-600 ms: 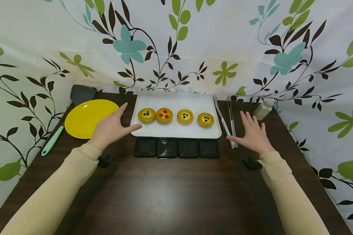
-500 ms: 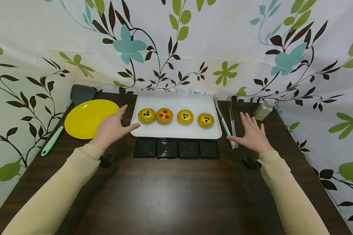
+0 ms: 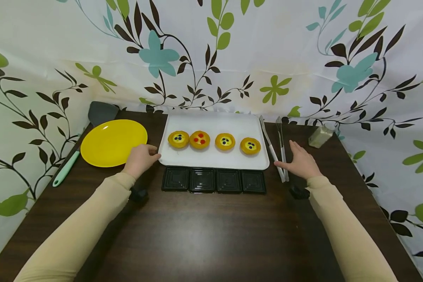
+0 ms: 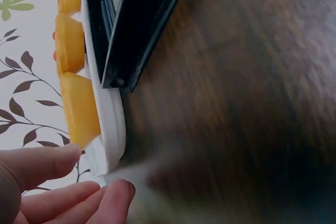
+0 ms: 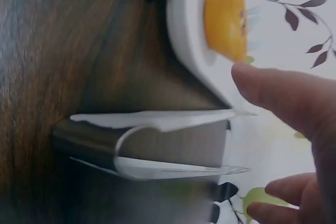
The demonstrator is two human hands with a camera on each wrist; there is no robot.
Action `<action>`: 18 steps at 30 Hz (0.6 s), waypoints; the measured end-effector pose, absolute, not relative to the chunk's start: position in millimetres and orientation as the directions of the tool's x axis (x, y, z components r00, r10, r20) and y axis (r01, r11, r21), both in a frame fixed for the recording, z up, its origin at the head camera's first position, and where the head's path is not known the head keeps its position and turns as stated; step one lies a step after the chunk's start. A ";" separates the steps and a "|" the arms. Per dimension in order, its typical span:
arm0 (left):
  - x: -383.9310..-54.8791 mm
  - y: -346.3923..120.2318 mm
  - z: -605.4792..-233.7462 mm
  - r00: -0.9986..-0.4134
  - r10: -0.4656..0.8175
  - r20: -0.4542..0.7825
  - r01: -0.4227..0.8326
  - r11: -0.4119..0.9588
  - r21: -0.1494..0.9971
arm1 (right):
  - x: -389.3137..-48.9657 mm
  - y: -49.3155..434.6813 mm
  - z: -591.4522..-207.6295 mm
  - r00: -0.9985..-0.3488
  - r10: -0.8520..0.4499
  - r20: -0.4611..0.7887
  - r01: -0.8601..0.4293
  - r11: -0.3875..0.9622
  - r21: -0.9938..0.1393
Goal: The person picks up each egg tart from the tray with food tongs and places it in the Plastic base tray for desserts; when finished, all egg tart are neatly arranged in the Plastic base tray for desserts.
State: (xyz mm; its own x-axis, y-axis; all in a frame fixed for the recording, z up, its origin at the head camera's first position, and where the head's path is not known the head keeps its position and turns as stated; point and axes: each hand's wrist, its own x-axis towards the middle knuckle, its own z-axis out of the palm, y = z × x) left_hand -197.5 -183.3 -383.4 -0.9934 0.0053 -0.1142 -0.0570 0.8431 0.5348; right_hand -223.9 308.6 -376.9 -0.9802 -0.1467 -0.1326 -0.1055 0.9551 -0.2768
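Observation:
My left hand is at the left front corner of a white rectangular tray. In the left wrist view its thumb and bent fingers sit apart close to the tray's corner, not closed on it. Several small egg tarts stand in a row on the tray; one has red dots, the others dark blue ones. My right hand hovers with thumb spread beside a pair of metal tongs. Nothing is between its thumb and fingers in the right wrist view.
Several black square dishes line the tray's front edge. A yellow plate and a spatula with a mint handle lie at left. A small clear shaker stands at back right, near the patterned cloth wall.
My left hand has moved right and down to the tray's corner, its fingers drawing in. The right hand has shifted slightly left against the tongs, its fingers closer together. The head view has turned slightly.

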 end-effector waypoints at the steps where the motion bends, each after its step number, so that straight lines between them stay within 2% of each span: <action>1: -198.4 -182.6 -384.9 -0.992 -0.001 -0.125 -0.069 0.837 0.543 | -226.1 309.1 -378.8 -0.979 -0.143 -0.145 -0.096 0.952 -0.292; 7: -203.7 -180.8 -389.7 -0.983 -0.034 -0.183 -0.138 0.790 0.597 | -239.4 310.7 -389.1 -0.968 -0.123 -0.219 -0.044 0.942 -0.334; 18: -206.6 -177.2 -396.5 -0.965 -0.120 -0.235 -0.255 0.642 0.723 | -254.9 304.9 -396.6 -0.965 -0.091 -0.246 -0.007 0.947 -0.322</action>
